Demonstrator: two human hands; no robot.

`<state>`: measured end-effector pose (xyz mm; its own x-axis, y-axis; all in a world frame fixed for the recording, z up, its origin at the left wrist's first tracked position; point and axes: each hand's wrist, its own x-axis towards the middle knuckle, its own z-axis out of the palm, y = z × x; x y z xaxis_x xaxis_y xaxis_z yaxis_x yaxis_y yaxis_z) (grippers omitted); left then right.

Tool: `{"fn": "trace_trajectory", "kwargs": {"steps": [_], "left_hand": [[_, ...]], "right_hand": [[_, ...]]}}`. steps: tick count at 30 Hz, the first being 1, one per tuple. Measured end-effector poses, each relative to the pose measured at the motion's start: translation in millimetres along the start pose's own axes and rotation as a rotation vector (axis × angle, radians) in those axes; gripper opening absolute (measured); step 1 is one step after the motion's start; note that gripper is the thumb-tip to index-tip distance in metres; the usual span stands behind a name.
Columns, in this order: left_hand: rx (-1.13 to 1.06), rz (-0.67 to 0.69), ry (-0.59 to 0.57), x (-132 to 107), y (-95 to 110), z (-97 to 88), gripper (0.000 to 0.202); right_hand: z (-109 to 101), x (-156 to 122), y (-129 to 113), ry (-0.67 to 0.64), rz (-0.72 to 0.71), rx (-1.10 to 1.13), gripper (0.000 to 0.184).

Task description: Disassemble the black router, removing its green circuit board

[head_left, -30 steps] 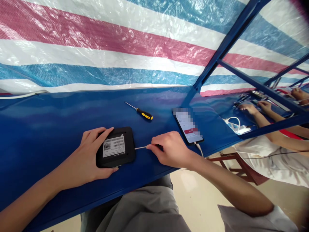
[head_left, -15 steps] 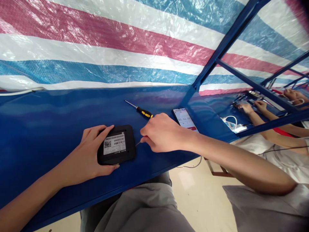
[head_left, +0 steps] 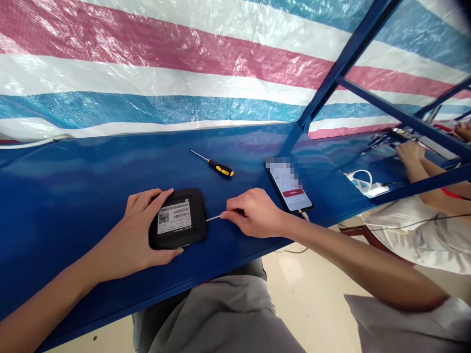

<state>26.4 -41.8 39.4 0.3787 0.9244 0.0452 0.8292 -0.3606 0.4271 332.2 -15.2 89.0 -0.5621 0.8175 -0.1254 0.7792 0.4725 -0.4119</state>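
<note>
A flat black box-shaped device (head_left: 198, 211) with rounded corners lies on the blue table, its white barcode label (head_left: 175, 216) facing up. My left hand (head_left: 142, 230) is closed around the device's left end, thumb on the near edge and fingers on the far edge. To the right of it, my right hand (head_left: 253, 213) pinches a thin pale strip (head_left: 213, 218) between thumb and forefinger. That strip runs to the right edge of the device; whether it goes inside cannot be made out. Beyond my hands lies a screwdriver (head_left: 221, 169) with a black and yellow handle.
A phone (head_left: 292, 191) with a cable plugged in lies right of my right hand. A blue metal frame (head_left: 324, 95) rises behind it, before a striped plastic sheet (head_left: 165, 54). Farther right are a white power strip (head_left: 368, 189) and a co-worker's hands (head_left: 410, 152).
My right hand has moved right, away from the device, and more of the pale strip shows between them. My left hand keeps its hold. The view has shifted slightly; the whole phone now shows.
</note>
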Motion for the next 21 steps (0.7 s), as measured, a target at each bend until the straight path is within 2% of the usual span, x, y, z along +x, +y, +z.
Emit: {"fn": "trace_trajectory", "kwargs": {"steps": [4,7,13,15,21], "left_hand": [[0.027,-0.005,-0.007,0,-4,-0.4,0.105],[0.066,0.005,-0.039,0,-8,-1.9,0.105],[0.116,-0.005,-0.071,-2,-3,-10.0,0.102],[0.116,-0.029,-0.09,-3,2,-13.5,0.103],[0.062,-0.186,-0.115,-6,9,-20.6,0.114]], "right_hand": [[11,-3,4,0.039,0.005,0.041,0.042],[10,-5,2,0.049,-0.007,0.025,0.039],[-13,-9,-19,-0.002,-0.035,-0.136,0.029],[-22,-12,-25,-0.029,-0.074,-0.126,0.024],[-39,-19,-28,-0.152,-0.045,-0.013,0.022]]}}
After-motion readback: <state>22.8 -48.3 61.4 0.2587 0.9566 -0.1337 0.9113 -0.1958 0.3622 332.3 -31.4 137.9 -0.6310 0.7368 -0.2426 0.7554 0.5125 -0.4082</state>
